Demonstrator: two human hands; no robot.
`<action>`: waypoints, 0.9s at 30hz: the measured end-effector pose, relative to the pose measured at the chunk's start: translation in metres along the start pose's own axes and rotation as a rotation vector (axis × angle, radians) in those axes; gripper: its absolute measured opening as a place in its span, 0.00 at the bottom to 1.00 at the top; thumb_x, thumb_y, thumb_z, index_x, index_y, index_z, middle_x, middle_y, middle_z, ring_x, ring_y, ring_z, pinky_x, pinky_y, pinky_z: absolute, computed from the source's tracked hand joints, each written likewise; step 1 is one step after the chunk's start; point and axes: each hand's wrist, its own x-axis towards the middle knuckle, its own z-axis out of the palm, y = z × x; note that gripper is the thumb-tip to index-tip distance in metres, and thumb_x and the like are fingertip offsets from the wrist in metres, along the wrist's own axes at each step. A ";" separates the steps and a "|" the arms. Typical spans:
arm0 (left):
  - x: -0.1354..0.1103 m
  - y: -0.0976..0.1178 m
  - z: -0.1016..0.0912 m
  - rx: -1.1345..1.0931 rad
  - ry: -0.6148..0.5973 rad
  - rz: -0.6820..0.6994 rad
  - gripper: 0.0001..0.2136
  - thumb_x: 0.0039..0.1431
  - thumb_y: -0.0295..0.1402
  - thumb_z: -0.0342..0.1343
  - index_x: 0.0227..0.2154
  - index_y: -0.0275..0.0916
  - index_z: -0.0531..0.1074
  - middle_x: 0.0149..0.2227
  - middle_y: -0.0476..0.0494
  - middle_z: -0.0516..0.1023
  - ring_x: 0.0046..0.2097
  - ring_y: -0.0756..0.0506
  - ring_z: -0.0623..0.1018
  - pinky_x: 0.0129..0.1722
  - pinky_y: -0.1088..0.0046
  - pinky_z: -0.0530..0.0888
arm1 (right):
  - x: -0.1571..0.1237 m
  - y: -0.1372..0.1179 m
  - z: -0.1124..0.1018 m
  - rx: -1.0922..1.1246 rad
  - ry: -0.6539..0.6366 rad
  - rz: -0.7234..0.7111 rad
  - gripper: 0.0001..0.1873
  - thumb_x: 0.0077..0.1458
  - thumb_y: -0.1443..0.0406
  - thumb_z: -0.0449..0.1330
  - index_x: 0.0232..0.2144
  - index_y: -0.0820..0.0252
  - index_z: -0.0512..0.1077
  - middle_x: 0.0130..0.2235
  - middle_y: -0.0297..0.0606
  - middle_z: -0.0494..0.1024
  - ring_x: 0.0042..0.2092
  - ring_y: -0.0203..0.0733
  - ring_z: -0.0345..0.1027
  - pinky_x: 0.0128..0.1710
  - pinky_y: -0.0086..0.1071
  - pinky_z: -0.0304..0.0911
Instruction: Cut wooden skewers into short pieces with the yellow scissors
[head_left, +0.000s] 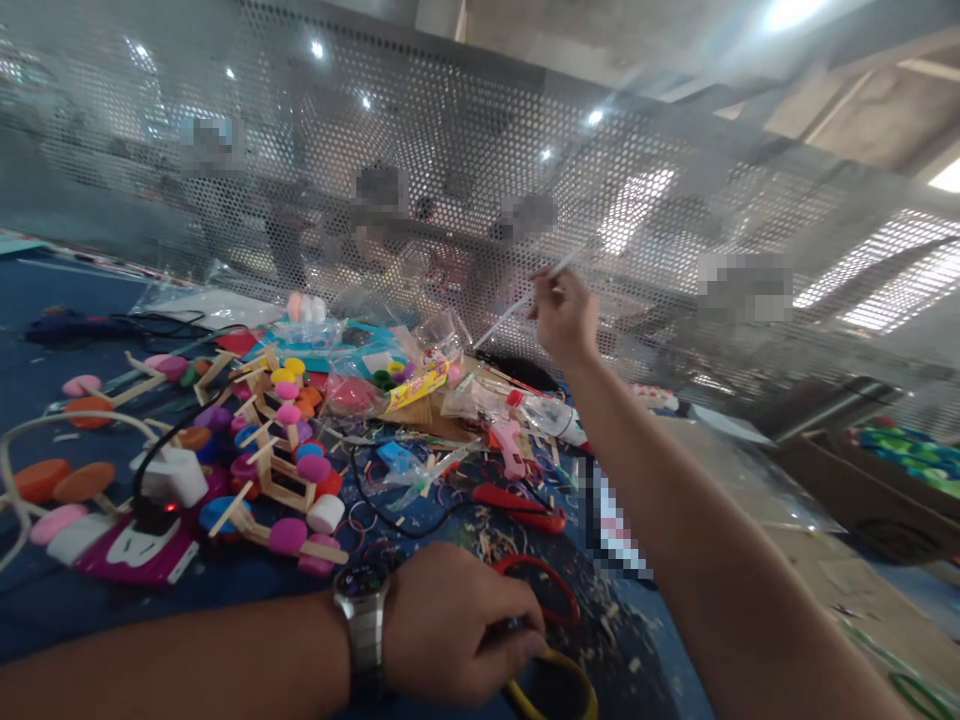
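My right hand [566,310] is raised above the far side of the table. Its fingers pinch a thin, whitish stick [506,322], which slants up to the right; its exact kind is unclear. Low in the view is my left hand [461,625], with a metal-banded watch at the wrist. Its fingers are curled, thumb and forefinger close together; what they hold, if anything, is hidden. Beside those fingers lie a yellow scissor-like handle loop [589,690] and a red handle loop [574,600]. A red tool with a black cord [525,508] rests just beyond.
Small wooden-stick assemblies with coloured discs [289,490] crowd the left, around a white plug adapter [172,475] on a purple power strip [139,550]. Plastic packets and a yellow wrapper [418,388] lie behind. A perforated metal screen [450,130] stands beyond, people behind it. At right is a cardboard box [847,490].
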 end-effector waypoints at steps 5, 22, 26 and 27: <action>0.000 0.001 -0.001 -0.003 0.006 -0.006 0.09 0.62 0.35 0.53 0.37 0.40 0.77 0.27 0.49 0.81 0.27 0.49 0.78 0.27 0.74 0.64 | -0.040 -0.018 0.032 -0.147 -0.504 -0.050 0.13 0.61 0.59 0.56 0.38 0.58 0.78 0.35 0.41 0.80 0.35 0.45 0.73 0.37 0.36 0.67; -0.001 0.002 -0.001 0.049 -0.018 -0.020 0.10 0.62 0.36 0.53 0.39 0.42 0.78 0.30 0.49 0.83 0.30 0.47 0.81 0.27 0.75 0.66 | -0.025 0.059 0.039 -0.720 -1.093 0.232 0.16 0.64 0.59 0.60 0.51 0.60 0.72 0.54 0.42 0.74 0.49 0.47 0.72 0.47 0.43 0.72; -0.001 0.002 0.001 0.039 -0.013 -0.015 0.09 0.62 0.36 0.54 0.39 0.42 0.78 0.29 0.49 0.83 0.30 0.47 0.81 0.27 0.75 0.67 | -0.032 0.065 0.053 -0.807 -1.121 0.242 0.16 0.64 0.60 0.59 0.52 0.58 0.71 0.55 0.43 0.73 0.50 0.46 0.72 0.48 0.43 0.71; -0.001 0.002 0.002 0.035 -0.012 -0.016 0.09 0.62 0.36 0.54 0.39 0.42 0.78 0.29 0.49 0.83 0.30 0.47 0.81 0.27 0.75 0.67 | -0.033 0.065 0.055 -0.819 -1.118 0.238 0.16 0.64 0.60 0.59 0.52 0.58 0.71 0.55 0.43 0.73 0.50 0.46 0.72 0.48 0.43 0.71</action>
